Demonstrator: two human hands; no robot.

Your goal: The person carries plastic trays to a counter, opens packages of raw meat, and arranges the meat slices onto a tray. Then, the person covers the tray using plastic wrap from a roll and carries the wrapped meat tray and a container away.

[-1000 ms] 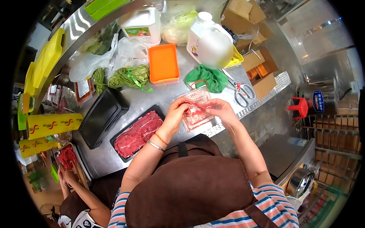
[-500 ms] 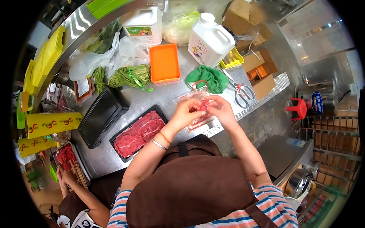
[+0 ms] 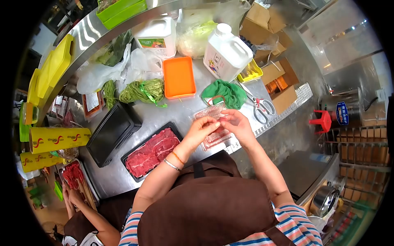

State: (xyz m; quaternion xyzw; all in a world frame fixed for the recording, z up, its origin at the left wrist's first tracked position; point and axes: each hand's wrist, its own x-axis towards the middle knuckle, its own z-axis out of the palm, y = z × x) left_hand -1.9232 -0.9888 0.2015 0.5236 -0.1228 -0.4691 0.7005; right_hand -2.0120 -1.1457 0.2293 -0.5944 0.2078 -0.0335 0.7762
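"While I follow the head feed from my remote desk, where are the hands?"

"Left hand (image 3: 202, 130) and right hand (image 3: 240, 127) meet over the clear plastic tray (image 3: 215, 141), fingers bent, tips close together."

"Gripping anything?"

"Cannot tell; the fingers hide whatever lies between them. Clear tray sits on the steel table (image 3: 104, 180), partly covered by both hands."

"Nearby?"

"I log raw red meat (image 3: 152, 152) in a black tray by the left forearm, green cloth (image 3: 230, 93) just beyond the hands, scissors (image 3: 257, 101) beside it."
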